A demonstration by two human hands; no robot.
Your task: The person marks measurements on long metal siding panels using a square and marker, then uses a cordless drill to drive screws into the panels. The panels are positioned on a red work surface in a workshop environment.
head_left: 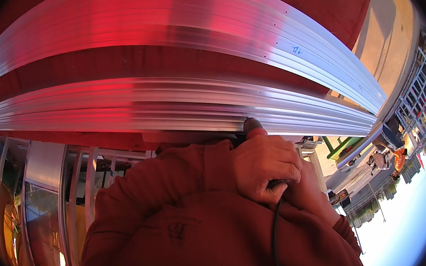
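Note:
My left hand (266, 166) is closed, its fingers wrapped over a corded power drill (251, 125). The drill's dark rounded nose meets the near edge of a stack of silver aluminium profiles (184, 105). From the drill's rear a black cord (276, 235) runs down across my front. My right hand (304, 188) comes up from the lower right and lies behind the left one, where its fingers are hidden. Whatever bit is in the drill is too small to make out.
Beyond the near stack, a second band of long aluminium profiles (169, 13) lies across a dark red surface (313, 3). Framed panels (45, 166) stand at the left. A green metal frame (341, 145) and people (400, 157) are off to the right.

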